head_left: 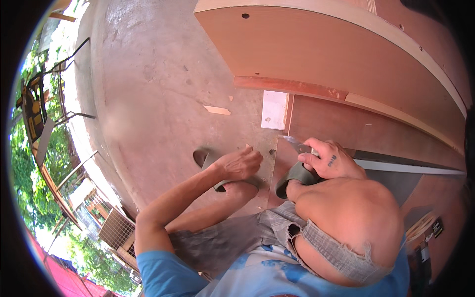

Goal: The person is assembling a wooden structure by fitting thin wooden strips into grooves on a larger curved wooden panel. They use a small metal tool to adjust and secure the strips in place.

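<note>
My right hand (326,157) is closed around a utility knife (299,145), its silvery tip pointing up and left. That tip is close to the corner of a thin brown panel (280,163) lying on the floor. A white rectangular block (274,110) lies just beyond the knife, against a brown board edge. To the left, my left hand (241,163) hovers over my green slipper (202,157) with its fingers drawn together. Whatever they pinch is too small to make out. My other green slipper (298,177) is beneath my right hand.
A large brown wooden panel assembly (321,54) with pale edges and drilled holes fills the far right. Wood scraps (217,110) lie on the concrete floor (148,99). A long white-edged strip (410,167) stretches right. Metal frames and a mesh crate (117,230) stand at the left.
</note>
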`<action>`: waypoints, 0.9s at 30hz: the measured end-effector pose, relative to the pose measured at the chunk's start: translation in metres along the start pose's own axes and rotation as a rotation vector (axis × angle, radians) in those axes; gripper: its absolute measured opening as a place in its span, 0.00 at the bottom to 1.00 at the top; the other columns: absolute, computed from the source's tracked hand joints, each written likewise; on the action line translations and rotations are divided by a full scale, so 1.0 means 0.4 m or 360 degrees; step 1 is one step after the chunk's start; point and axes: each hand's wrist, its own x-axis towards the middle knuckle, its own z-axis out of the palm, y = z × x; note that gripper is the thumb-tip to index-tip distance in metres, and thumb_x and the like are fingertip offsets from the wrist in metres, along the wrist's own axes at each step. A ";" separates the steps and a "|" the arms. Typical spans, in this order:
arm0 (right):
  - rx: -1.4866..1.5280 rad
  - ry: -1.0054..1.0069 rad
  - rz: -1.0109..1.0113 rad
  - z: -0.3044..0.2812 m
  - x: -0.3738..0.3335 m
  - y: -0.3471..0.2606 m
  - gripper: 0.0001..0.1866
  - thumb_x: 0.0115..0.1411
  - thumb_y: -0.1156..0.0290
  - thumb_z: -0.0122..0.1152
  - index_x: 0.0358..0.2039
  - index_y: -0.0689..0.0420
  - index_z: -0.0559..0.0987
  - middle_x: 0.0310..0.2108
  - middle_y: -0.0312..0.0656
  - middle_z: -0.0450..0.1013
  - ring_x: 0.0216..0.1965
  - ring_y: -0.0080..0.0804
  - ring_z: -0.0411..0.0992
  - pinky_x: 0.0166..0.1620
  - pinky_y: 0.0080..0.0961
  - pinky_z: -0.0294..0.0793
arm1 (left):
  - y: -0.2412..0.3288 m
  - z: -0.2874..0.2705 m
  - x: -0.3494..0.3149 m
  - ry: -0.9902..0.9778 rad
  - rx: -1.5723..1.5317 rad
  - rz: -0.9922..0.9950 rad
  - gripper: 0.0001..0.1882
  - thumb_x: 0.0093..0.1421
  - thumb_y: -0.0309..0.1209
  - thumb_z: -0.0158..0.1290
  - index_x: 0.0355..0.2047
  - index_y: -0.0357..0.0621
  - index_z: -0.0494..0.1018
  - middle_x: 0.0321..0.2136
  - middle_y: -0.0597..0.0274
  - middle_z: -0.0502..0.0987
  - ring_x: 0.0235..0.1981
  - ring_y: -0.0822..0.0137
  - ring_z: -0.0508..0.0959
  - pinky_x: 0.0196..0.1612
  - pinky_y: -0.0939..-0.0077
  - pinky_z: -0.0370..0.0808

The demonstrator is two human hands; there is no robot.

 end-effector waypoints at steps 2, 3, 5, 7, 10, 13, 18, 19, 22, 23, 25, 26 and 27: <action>-0.0111 -0.0079 -0.0189 0.019 0.035 -0.011 0.22 0.66 0.56 0.67 0.52 0.60 0.80 0.36 0.59 0.82 0.41 0.57 0.81 0.46 0.46 0.78 | -0.009 0.040 -0.105 -0.0176 0.0179 -0.0306 0.16 0.60 0.33 0.53 0.45 0.38 0.79 0.55 0.50 0.74 0.60 0.52 0.72 0.64 0.51 0.69; -0.0195 -0.0080 -0.0225 0.009 0.032 -0.019 0.23 0.66 0.56 0.67 0.52 0.60 0.80 0.36 0.59 0.82 0.41 0.57 0.81 0.47 0.47 0.78 | -0.034 0.041 -0.135 -0.0153 0.0255 -0.0412 0.19 0.61 0.33 0.53 0.50 0.36 0.78 0.58 0.47 0.73 0.63 0.50 0.70 0.66 0.48 0.68; -0.0179 -0.0119 -0.0102 -0.009 0.031 -0.043 0.23 0.66 0.55 0.67 0.53 0.59 0.80 0.35 0.58 0.81 0.41 0.57 0.81 0.46 0.46 0.77 | -0.091 -0.005 -0.189 -0.0132 0.0227 -0.0584 0.22 0.63 0.33 0.52 0.54 0.33 0.76 0.64 0.41 0.68 0.67 0.44 0.67 0.71 0.43 0.63; -0.0161 -0.0090 -0.0059 -0.010 0.024 -0.059 0.23 0.66 0.55 0.67 0.52 0.59 0.80 0.34 0.57 0.81 0.40 0.57 0.81 0.46 0.45 0.78 | -0.162 -0.134 -0.173 -0.0060 0.0248 -0.0516 0.21 0.62 0.31 0.53 0.53 0.31 0.76 0.63 0.42 0.69 0.66 0.44 0.69 0.69 0.43 0.66; -0.0097 0.0098 -0.0098 0.007 -0.005 -0.065 0.22 0.67 0.54 0.66 0.51 0.59 0.81 0.33 0.57 0.81 0.38 0.56 0.81 0.45 0.45 0.77 | -0.251 -0.321 -0.073 0.0141 0.0460 -0.0143 0.20 0.59 0.29 0.57 0.49 0.29 0.77 0.59 0.43 0.71 0.63 0.46 0.71 0.66 0.47 0.71; 0.0049 0.0423 -0.0212 0.070 -0.015 -0.020 0.24 0.67 0.51 0.64 0.52 0.57 0.81 0.35 0.56 0.81 0.41 0.53 0.81 0.45 0.47 0.77 | -0.265 -0.440 0.073 0.0292 0.0454 0.0138 0.18 0.57 0.25 0.59 0.47 0.28 0.78 0.57 0.45 0.74 0.60 0.47 0.74 0.64 0.48 0.73; 0.0250 0.1299 -0.0143 0.184 -0.091 0.048 0.23 0.68 0.52 0.64 0.52 0.59 0.81 0.38 0.55 0.82 0.44 0.51 0.81 0.46 0.47 0.77 | -0.281 -0.509 0.346 0.0657 0.0855 0.0427 0.23 0.64 0.31 0.62 0.57 0.37 0.76 0.67 0.44 0.68 0.71 0.43 0.65 0.69 0.34 0.64; 0.0589 0.1252 0.0104 0.172 -0.153 0.003 0.20 0.67 0.61 0.68 0.54 0.59 0.80 0.49 0.53 0.80 0.50 0.44 0.79 0.54 0.37 0.76 | -0.290 -0.533 0.401 0.0836 0.0869 0.0373 0.27 0.64 0.36 0.64 0.60 0.40 0.74 0.69 0.45 0.65 0.72 0.42 0.62 0.69 0.31 0.62; 0.1400 0.1906 0.0193 0.332 -0.284 0.052 0.19 0.68 0.62 0.66 0.54 0.60 0.80 0.43 0.48 0.81 0.45 0.35 0.79 0.49 0.34 0.78 | -0.248 -0.642 0.569 0.1036 0.1028 0.0180 0.38 0.62 0.48 0.65 0.67 0.44 0.67 0.71 0.45 0.62 0.73 0.39 0.60 0.69 0.30 0.59; 0.1266 0.2086 0.0322 0.397 -0.307 0.093 0.18 0.69 0.62 0.65 0.52 0.61 0.80 0.39 0.44 0.80 0.42 0.31 0.78 0.46 0.32 0.78 | -0.244 -0.653 0.608 0.1039 0.1034 0.0060 0.38 0.63 0.48 0.64 0.68 0.44 0.66 0.71 0.45 0.62 0.72 0.40 0.61 0.68 0.32 0.61; 0.1168 0.2373 0.0492 0.507 -0.364 0.133 0.17 0.70 0.63 0.64 0.50 0.62 0.79 0.34 0.39 0.77 0.36 0.26 0.75 0.42 0.29 0.77 | -0.240 -0.691 0.667 0.1043 0.1064 -0.0196 0.39 0.64 0.50 0.62 0.69 0.44 0.64 0.72 0.45 0.62 0.71 0.40 0.63 0.67 0.37 0.64; 0.1195 0.2499 0.0551 0.555 -0.402 0.131 0.17 0.70 0.62 0.63 0.50 0.63 0.79 0.32 0.38 0.76 0.35 0.25 0.74 0.40 0.28 0.76 | -0.239 -0.696 0.681 0.0976 0.0964 -0.0226 0.40 0.64 0.50 0.62 0.70 0.43 0.63 0.71 0.45 0.62 0.70 0.41 0.64 0.66 0.39 0.65; 0.1238 0.2585 0.0662 0.601 -0.437 0.135 0.17 0.70 0.61 0.63 0.50 0.63 0.79 0.33 0.41 0.77 0.36 0.26 0.75 0.41 0.29 0.76 | -0.242 -0.693 0.688 0.0910 0.0873 -0.0260 0.40 0.64 0.49 0.61 0.70 0.43 0.62 0.71 0.45 0.63 0.69 0.42 0.66 0.65 0.42 0.66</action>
